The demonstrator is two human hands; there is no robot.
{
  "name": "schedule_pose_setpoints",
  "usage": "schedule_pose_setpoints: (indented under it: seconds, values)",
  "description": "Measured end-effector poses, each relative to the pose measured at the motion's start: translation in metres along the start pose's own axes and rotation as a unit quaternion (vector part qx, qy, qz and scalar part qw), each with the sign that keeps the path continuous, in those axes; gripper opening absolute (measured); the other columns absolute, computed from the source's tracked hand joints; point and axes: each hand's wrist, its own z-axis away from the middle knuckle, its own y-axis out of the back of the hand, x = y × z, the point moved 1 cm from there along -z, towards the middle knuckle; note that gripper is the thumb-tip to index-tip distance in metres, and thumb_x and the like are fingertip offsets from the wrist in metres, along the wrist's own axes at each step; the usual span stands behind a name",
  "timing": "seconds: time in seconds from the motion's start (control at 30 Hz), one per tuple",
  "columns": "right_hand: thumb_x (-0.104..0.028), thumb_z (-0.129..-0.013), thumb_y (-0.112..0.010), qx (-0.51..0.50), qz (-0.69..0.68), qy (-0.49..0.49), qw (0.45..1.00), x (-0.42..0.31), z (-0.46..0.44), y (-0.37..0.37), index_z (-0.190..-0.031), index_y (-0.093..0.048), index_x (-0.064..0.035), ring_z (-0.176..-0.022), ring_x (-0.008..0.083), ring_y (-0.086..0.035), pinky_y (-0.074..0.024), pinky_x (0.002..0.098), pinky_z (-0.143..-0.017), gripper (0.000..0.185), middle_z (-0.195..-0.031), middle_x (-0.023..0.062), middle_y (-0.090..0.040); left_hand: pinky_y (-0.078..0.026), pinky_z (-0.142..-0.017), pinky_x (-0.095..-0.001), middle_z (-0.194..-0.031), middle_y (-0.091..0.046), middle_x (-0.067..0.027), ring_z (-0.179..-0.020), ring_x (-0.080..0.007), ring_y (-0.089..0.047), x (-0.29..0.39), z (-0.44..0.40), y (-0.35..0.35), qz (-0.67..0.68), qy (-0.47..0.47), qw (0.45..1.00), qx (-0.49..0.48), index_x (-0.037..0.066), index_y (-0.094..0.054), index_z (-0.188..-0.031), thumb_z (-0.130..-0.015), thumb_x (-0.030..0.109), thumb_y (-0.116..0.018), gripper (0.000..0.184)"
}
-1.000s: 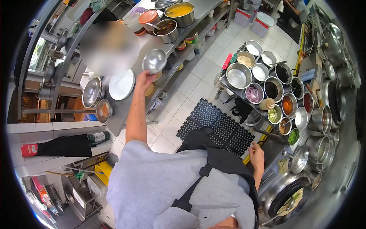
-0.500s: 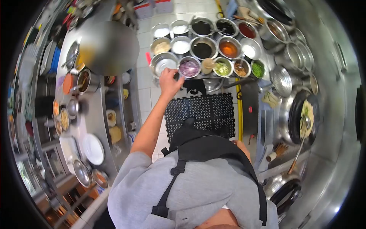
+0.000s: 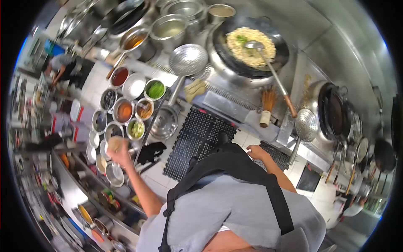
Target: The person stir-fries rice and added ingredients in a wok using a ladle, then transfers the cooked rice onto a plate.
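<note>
Blurred, the fingers of the left hand [image 3: 119,153] are bent together above the near side of a cluster of metal pots [image 3: 114,174]; whether they grip something pale there or only touch it, I cannot tell. The right hand [image 3: 257,152] has its fingers loosely parted and slightly curled, with nothing in them, above the floor beside the person's body. Close to the left hand, within that cluster, sit a pot of pale green pieces [image 3: 135,129], a pot of orange liquid [image 3: 124,111] and one of brown bits [image 3: 144,109]; a little farther out are a pot of chopped greens [image 3: 155,89] and a pot of dark red sauce [image 3: 119,77]. A perforated skimmer [image 3: 189,59] lies past the chopped greens, near a crumpled cloth [image 3: 194,89]. Beyond these, a large wok [image 3: 228,56] holds pale food flecked with green, and a ladle [image 3: 254,45] rests in it, its wooden handle end reaching out over the rim. A bristle brush [image 3: 268,103] lies near that handle, and a second skimmer [image 3: 306,125] lies on the other side of it. Between the two hands, the floor carries a black perforated mat [image 3: 191,140]. Far off at the upper left, another person [image 3: 63,65] bends forward.
</note>
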Motion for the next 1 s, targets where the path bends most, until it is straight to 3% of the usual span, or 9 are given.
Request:
schedule_pose_setpoints:
  seconds: [0.1,0.17,0.23,0.4,0.47,0.57,0.63,0.67,1.0]
  values:
    - [-0.02,-0.084,-0.066,-0.022,0.021,0.008,1.0,0.04,-0.007,0.002,-0.121,-0.068,-0.001,-0.11,0.0383,-0.066,-0.0511,0.0438,-0.1,0.042,-0.117,0.0242,-0.069,-0.052,-0.093,-0.0386,-0.122,-0.063,-0.0166,-0.102,-0.0243,-0.064,0.114,-0.025,0.033,0.291,0.059,0.955,-0.013,-0.003,-0.05,-0.135,-0.083,0.024,-0.085,0.068]
    - [-0.019,-0.084,-0.066,-0.049,0.04,0.009,0.998,0.049,-0.018,0.009,-0.121,-0.068,-0.0011,-0.113,0.0383,-0.065,-0.0504,0.0442,-0.101,0.041,-0.12,0.0237,-0.068,-0.05,-0.095,-0.0364,-0.126,-0.06,-0.0162,-0.108,-0.0232,-0.061,0.142,-0.021,0.011,0.241,0.055,0.966,-0.075,-0.001,-0.046,-0.138,-0.086,0.019,-0.082,0.066]
    - [-0.02,-0.084,-0.066,-0.028,0.014,0.006,1.0,0.05,-0.022,0.018,-0.121,-0.068,-0.0016,-0.116,0.0385,-0.064,-0.0496,0.045,-0.102,0.041,-0.122,0.0226,-0.068,-0.048,-0.099,-0.0368,-0.127,-0.058,-0.015,-0.111,-0.0232,-0.059,0.173,-0.015,-0.029,0.207,-0.067,0.969,-0.118,-0.002,-0.044,-0.137,-0.087,0.014,-0.08,0.064]
    - [-0.022,-0.084,-0.064,0.042,-0.059,0.001,0.997,0.059,-0.024,0.02,-0.119,-0.068,-0.0013,-0.114,0.04,-0.064,-0.0499,0.0458,-0.101,0.041,-0.118,0.0249,-0.068,-0.05,-0.095,-0.0333,-0.12,-0.062,-0.0096,-0.106,-0.0191,-0.062,0.34,-0.006,-0.127,0.38,-0.108,0.85,-0.349,0.001,-0.054,-0.13,-0.079,0.004,-0.08,0.057]
    - [-0.023,-0.083,-0.065,0.051,-0.093,-0.015,0.994,0.055,-0.018,0.015,-0.118,-0.068,-0.0015,-0.113,0.0402,-0.064,-0.0504,0.0456,-0.099,0.042,-0.117,0.0252,-0.068,-0.054,-0.087,-0.0334,-0.11,-0.069,-0.0109,-0.097,-0.0193,-0.067,0.41,-0.004,-0.172,0.308,-0.229,0.847,-0.368,-0.001,-0.058,-0.125,-0.078,0.01,-0.081,0.054]
    - [-0.023,-0.083,-0.064,0.077,-0.151,-0.046,0.984,0.052,0.0,0.011,-0.119,-0.068,-0.0014,-0.113,0.04,-0.064,-0.0502,0.0449,-0.1,0.042,-0.118,0.0244,-0.068,-0.053,-0.085,-0.0466,-0.112,-0.07,-0.0195,-0.101,-0.0391,-0.068,0.508,0.008,-0.233,0.141,-0.356,0.83,-0.406,0.005,-0.061,-0.125,-0.07,0.033,-0.08,0.065]
    - [-0.019,-0.083,-0.065,0.118,-0.176,-0.116,0.971,0.056,0.008,-0.005,-0.121,-0.069,-0.003,-0.114,0.0395,-0.064,-0.0506,0.0446,-0.1,0.041,-0.119,0.0244,-0.068,-0.047,-0.083,-0.0536,-0.11,-0.07,-0.0159,-0.101,-0.0374,-0.067,0.554,0.022,-0.285,0.085,-0.453,0.79,-0.404,0.007,-0.06,-0.118,-0.069,0.039,-0.08,0.061]
    - [-0.019,-0.083,-0.065,0.135,-0.204,-0.15,0.958,0.05,0.017,-0.005,-0.121,-0.069,-0.0031,-0.113,0.0398,-0.065,-0.0507,0.0447,-0.1,0.041,-0.118,0.0246,-0.068,-0.052,-0.08,-0.0497,-0.104,-0.071,-0.0175,-0.095,-0.04,-0.068,0.576,0.03,-0.305,0.09,-0.49,0.774,-0.391,0.005,-0.06,-0.117,-0.068,0.036,-0.08,0.061]
    - [-0.023,-0.086,-0.064,0.182,-0.336,-0.329,0.863,0.002,0.051,-0.04,-0.121,-0.069,-0.0016,-0.117,0.04,-0.063,-0.0491,0.044,-0.104,0.041,-0.122,0.0252,-0.067,-0.043,-0.094,-0.0558,-0.108,-0.074,-0.012,-0.102,-0.0334,-0.071,0.711,0.114,-0.457,-0.086,-0.593,0.657,-0.458,0.009,-0.071,-0.107,-0.068,0.04,-0.079,0.051]
